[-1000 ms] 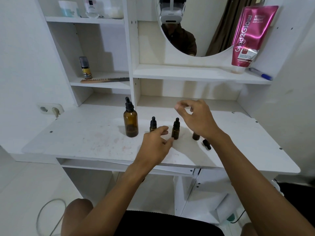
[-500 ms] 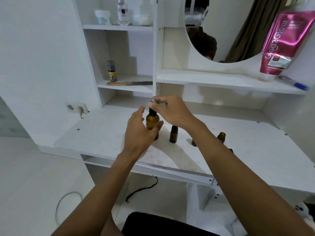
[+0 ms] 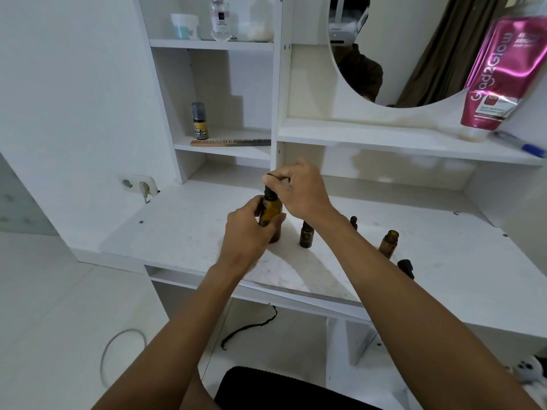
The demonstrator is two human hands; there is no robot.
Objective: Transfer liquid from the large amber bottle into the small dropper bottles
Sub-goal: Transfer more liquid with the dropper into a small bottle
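Note:
The large amber bottle [image 3: 270, 210] stands on the white desk [image 3: 183, 226]. My left hand [image 3: 247, 235] grips its body. My right hand [image 3: 299, 192] pinches its black dropper cap [image 3: 270, 195] from above. To the right stands a small dropper bottle [image 3: 306, 233] with its cap on. Behind my right forearm only the black top of another small bottle [image 3: 353, 222] shows. Further right an uncapped small amber bottle [image 3: 388, 243] stands open, and a loose black dropper cap [image 3: 406, 267] lies on the desk beside it.
A shelf unit with an oval mirror [image 3: 414, 48] rises behind the desk. A pink tube [image 3: 500, 75] and a blue pen [image 3: 527, 146] sit on the right shelf; a small yellow bottle [image 3: 199, 122] and a comb [image 3: 231, 142] on the left shelf. A wall socket [image 3: 137, 184] is at left.
Both hands moved from the small bottles to the large amber bottle; the left now grips its body and the right pinches its cap. The view has swung left.

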